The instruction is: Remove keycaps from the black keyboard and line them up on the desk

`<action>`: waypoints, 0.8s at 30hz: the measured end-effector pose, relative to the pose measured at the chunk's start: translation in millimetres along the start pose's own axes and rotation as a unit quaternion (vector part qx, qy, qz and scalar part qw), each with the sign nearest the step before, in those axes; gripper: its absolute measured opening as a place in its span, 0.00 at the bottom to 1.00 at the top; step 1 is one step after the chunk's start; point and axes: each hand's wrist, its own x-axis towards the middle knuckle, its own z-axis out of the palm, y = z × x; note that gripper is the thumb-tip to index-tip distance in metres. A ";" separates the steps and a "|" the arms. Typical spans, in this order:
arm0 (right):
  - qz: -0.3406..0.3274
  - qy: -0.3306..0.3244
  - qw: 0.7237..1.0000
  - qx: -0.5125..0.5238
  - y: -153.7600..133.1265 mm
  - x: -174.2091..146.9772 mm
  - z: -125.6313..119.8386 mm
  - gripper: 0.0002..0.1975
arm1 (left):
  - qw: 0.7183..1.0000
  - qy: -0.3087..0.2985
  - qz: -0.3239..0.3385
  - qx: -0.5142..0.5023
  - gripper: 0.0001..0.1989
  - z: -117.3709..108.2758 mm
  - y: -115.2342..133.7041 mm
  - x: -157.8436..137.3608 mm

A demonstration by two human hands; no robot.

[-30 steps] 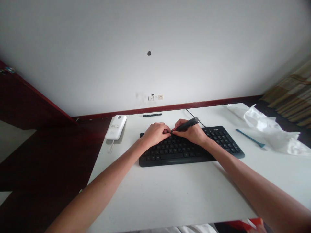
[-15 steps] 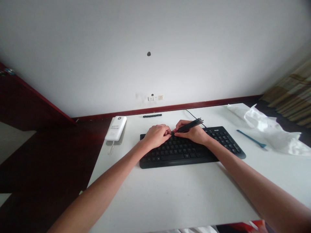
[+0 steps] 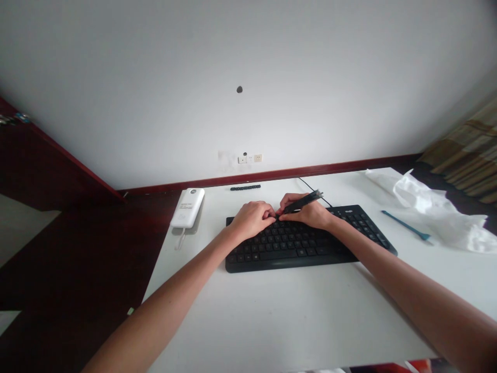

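A black keyboard (image 3: pixel 279 254) lies on the white table under both hands. My left hand (image 3: pixel 254 218) rests over its upper left part, fingers curled and thumb meeting fingertip at a key in the top rows. What may be between those fingertips is too small to make out. Beside it, my right hand (image 3: pixel 308 213) is closed around a slim black tool (image 3: pixel 301 203), tilted up to the right with pale tips at its upper end. Its lower end is hidden by the fingers, which almost touch my left hand. The tool's exact kind is unclear.
Behind the keyboard lies a row of small black keycaps (image 3: pixel 245 187). A white power bank (image 3: pixel 188 208) with a short cable is at left. To the right are a slim blue brush-like tool (image 3: pixel 406 225) and a crumpled white plastic bag (image 3: pixel 438 210). The keyboard cable (image 3: pixel 314 190) runs backward.
The whole view has shifted slightly, with the table a little lower and to the right. Both hands keep nearly the same place on the keyboard, and the black tool stays in my right hand.
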 end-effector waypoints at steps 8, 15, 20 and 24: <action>0.002 -0.055 0.998 -0.034 -14.9 12.4 -9.4 0.13 | 1.000 0.001 -0.020 -0.023 0.06 -3.3 -1.2 1.8; -0.012 -0.114 0.992 -0.060 -25.8 32.3 -14.6 0.07 | 0.999 -0.004 -0.030 -0.019 0.05 -5.0 -1.5 1.2; 0.000 -0.091 0.994 -0.067 -14.5 36.1 -14.8 0.10 | 0.998 -0.003 -0.043 -0.045 0.06 -3.3 -3.4 1.7; 0.021 -0.084 0.993 -0.074 -6.9 33.9 -16.0 0.13 | 0.997 -0.008 -0.046 -0.060 0.05 -1.9 -3.7 1.9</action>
